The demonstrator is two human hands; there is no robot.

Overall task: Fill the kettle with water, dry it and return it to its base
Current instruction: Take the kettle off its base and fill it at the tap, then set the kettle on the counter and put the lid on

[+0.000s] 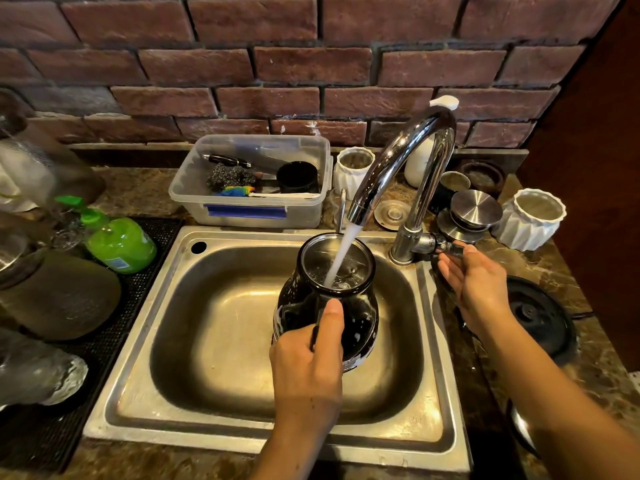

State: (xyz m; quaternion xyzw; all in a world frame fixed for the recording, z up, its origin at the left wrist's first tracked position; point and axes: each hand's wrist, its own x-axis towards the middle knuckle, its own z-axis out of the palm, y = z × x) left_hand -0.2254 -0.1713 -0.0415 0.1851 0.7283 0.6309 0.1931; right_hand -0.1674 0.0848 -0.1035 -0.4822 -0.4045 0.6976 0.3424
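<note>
A black kettle with a steel inside hangs tilted over the steel sink, lid off, its wall flecked with white drops. My left hand grips its handle, thumb lying along the top. Water streams from the chrome tap into the kettle's open mouth. My right hand is at the tap's side lever, with its fingers straight and its fingertips touching the lever. The round black kettle base lies on the counter right of the sink, partly behind my right forearm.
A clear plastic tub with scourers and a black cup stands behind the sink. A green soap bottle lies at the left on a black mat beside glassware. White ribbed pots and steel lids crowd the back right.
</note>
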